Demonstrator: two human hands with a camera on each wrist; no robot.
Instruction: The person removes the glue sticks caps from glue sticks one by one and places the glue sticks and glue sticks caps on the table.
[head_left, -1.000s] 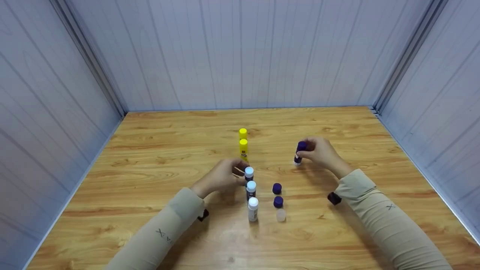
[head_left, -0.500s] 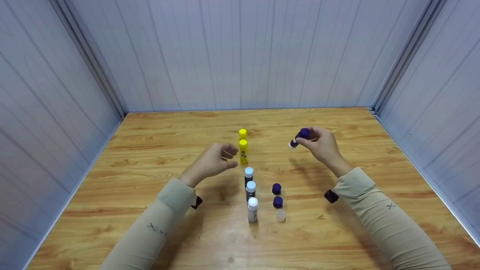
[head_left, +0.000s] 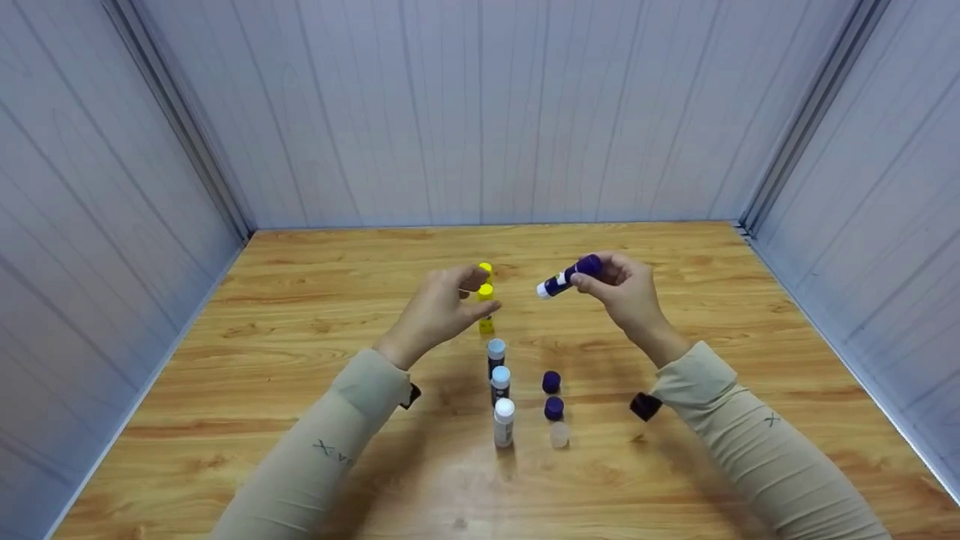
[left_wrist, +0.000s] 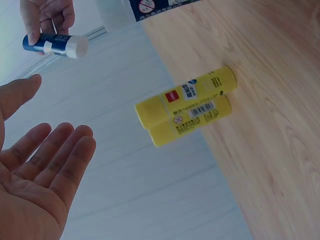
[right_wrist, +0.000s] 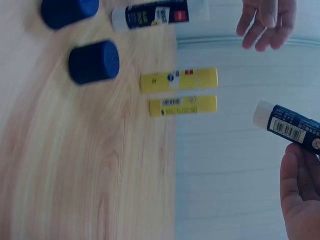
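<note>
My right hand grips a dark blue glue stick in the air, tilted so its white end points down and left. The right wrist view shows that glue stick's barcode side. My left hand holds nothing; its fingers are extended, thumb apart, as the left wrist view shows. In the head view its fingers overlap two yellow glue sticks standing upright behind one another. Nearer stand two dark glue sticks with pale tops and one white glue stick, in a row.
Right of the row, two dark blue caps and a translucent cap sit on the wooden table. Pale panelled walls enclose the table at the back and both sides.
My right hand has raised the dark blue glue stick, tipped it from near upright and brought it left. My left hand has come away from the rearmost pale-topped glue stick and moved up.
</note>
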